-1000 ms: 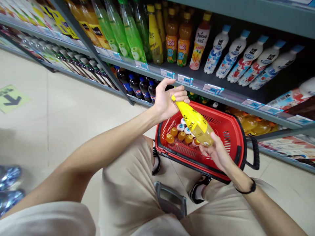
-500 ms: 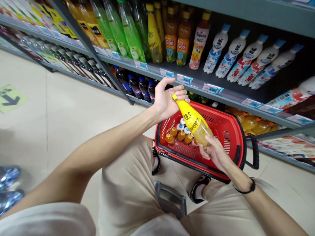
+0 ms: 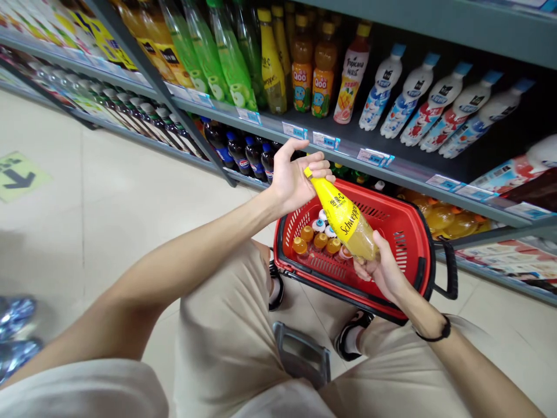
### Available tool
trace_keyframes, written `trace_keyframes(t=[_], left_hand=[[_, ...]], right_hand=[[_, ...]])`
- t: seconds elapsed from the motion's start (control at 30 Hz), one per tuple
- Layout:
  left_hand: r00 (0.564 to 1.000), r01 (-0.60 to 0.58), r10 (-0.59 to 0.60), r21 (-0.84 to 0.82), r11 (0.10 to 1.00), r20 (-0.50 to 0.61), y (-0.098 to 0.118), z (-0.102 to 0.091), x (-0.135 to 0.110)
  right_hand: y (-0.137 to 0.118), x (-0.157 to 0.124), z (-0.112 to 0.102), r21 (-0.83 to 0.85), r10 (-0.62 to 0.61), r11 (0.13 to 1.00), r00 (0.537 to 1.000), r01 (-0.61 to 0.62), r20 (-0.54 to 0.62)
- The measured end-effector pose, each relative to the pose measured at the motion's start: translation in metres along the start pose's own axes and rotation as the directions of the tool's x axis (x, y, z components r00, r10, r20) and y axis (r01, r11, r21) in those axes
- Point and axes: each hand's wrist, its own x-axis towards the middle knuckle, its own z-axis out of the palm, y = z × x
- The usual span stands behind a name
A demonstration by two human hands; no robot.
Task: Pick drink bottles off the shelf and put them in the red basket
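A yellow-labelled Schweppes bottle (image 3: 346, 215) slants between my hands above the red shopping basket (image 3: 394, 203), its yellow cap to the upper left. The neck rests against the palm and curled fingers of my left hand (image 3: 298, 174), whose thumb stands away from it. Lower down, the fingers and thumb of my right hand (image 3: 383, 267) grip the bottle's base. Inside the basket several small bottles stand on the left, some with orange caps (image 3: 321, 240) and some with white caps.
A drinks shelf (image 3: 335, 119) runs across the front, with green bottles (image 3: 235, 64), Qoo bottles (image 3: 322, 75) and white blue-capped bottles (image 3: 383, 87). Below are Pepsi bottles (image 3: 255, 157). A grey stool (image 3: 302, 354) is between my legs. Clear plastic-wrapped items (image 3: 17, 331) lie at left.
The bottle has turned about its long axis, so that more of the Schweppes lettering faces me. My right thumb has shifted up along its side. My left hand has hardly moved.
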Motion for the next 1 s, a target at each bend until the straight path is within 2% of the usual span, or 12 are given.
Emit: trace_keyframes(t=[0.13, 0.5, 0.73, 0.87, 1.0], left_hand=[[1.0, 0.023, -0.023, 0.013, 1.0, -0.013, -0.003, 0.001, -0.002], [0.999, 0.033, -0.033, 0.022, 0.999, 0.021, 0.001, 0.002, -0.004], [0.999, 0.041, -0.041, 0.04, 0.998, -0.01, 0.003, -0.001, -0.005], [1.0, 0.017, -0.017, 0.026, 1.0, -0.014, 0.005, 0.0, -0.004], [1.0, 0.01, -0.01, 0.032, 0.999, -0.014, 0.008, 0.001, -0.004]], right_hand=[[-0.002, 0.002, -0.002, 0.049, 0.06, 0.997, 0.998, -0.06, -0.002], [0.006, 0.002, -0.004, 0.056, 0.097, 0.993, 0.994, -0.1, 0.053], [0.013, 0.006, 0.001, -0.01, -0.089, 0.996, 0.993, 0.089, -0.073], [0.016, 0.004, -0.001, -0.053, -0.175, 0.984, 0.982, 0.172, -0.068], [0.014, 0.002, -0.001, -0.102, -0.157, 0.983, 0.988, 0.156, -0.009]])
